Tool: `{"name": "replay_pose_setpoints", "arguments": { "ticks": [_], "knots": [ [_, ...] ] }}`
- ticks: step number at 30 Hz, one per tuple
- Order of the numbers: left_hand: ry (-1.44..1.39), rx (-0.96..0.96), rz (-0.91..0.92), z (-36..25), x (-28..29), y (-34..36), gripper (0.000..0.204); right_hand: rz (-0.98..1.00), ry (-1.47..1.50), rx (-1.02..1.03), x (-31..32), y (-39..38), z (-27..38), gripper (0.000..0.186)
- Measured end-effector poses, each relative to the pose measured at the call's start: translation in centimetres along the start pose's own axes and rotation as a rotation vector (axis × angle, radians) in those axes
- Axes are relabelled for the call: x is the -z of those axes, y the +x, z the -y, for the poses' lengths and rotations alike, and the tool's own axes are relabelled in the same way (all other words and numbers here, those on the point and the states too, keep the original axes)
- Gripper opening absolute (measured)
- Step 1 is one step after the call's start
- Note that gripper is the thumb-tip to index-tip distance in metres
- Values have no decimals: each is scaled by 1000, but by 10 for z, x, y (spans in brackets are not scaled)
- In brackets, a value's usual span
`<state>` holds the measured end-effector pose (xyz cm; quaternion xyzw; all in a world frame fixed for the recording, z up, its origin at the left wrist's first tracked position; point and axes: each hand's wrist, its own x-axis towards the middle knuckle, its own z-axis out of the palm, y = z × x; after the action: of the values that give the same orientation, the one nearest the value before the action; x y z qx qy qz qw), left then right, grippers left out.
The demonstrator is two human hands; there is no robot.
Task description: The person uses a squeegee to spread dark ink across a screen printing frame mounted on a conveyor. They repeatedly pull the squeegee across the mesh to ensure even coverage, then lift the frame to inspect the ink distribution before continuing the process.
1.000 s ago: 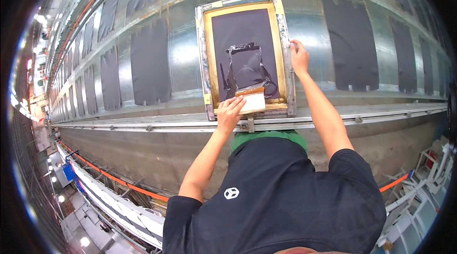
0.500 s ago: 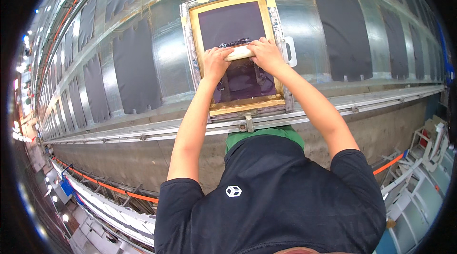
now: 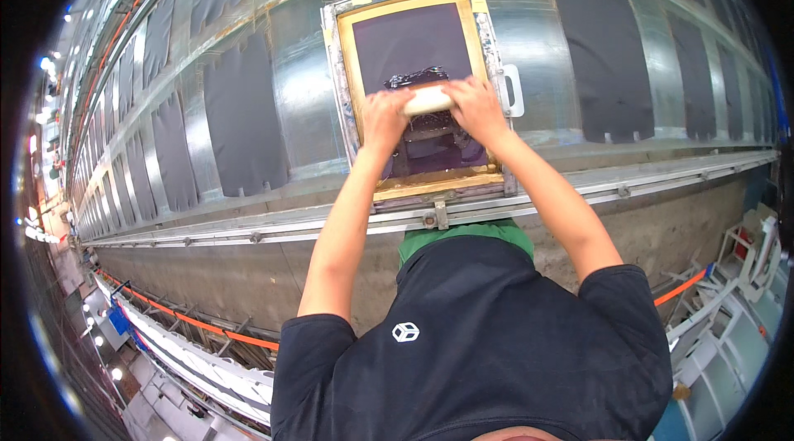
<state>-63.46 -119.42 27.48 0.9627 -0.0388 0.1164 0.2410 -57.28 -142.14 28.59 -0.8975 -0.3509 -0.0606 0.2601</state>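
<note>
A screen printing frame (image 3: pixel 333 69) with yellow tape along its inner border lies on the long table in front of me. Across its dark mesh I hold a squeegee (image 3: pixel 428 100) with a pale, rounded handle. My left hand (image 3: pixel 385 117) is wrapped round the handle's left end, and my right hand (image 3: pixel 478 108) grips its right end. Dark, glossy ink (image 3: pixel 416 76) is heaped just beyond the squeegee. Wet ink streaks show on the mesh nearer to me. The squeegee's blade is mostly hidden beneath the handle and my fingers.
Dark fabric panels (image 3: pixel 602 61) lie flat in rows along the shiny table (image 3: pixel 533 36). A white handle-shaped piece (image 3: pixel 514 90) sticks out at the frame's right side. A metal rail (image 3: pixel 331 230) with small stops runs along the near edge, and a clamp (image 3: pixel 441 214) sits by the frame.
Both hands and the squeegee have come slightly nearer to me over the mesh, the ink with less shift. The whole scene has slid a little to the right in view.
</note>
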Motion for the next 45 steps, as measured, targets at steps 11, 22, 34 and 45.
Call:
{"name": "replay_pose_setpoints", "arguments": {
  "ticks": [11, 22, 34, 45],
  "knots": [
    [28, 15, 154, -28, -12, -87, 40, 153, 129, -47, -3, -90, 24, 45],
    [16, -34, 192, -54, 4, -107, 59, -209, 468, -798, -31, -20, -146, 35],
    [2, 93, 15, 6, 77, -171, 62, -351, 483, -707, -37, 64, 11, 28],
    [80, 115, 112, 237, 234, -255, 59, -390, 524, -699, -205, 138, 245, 29]
  ]
}}
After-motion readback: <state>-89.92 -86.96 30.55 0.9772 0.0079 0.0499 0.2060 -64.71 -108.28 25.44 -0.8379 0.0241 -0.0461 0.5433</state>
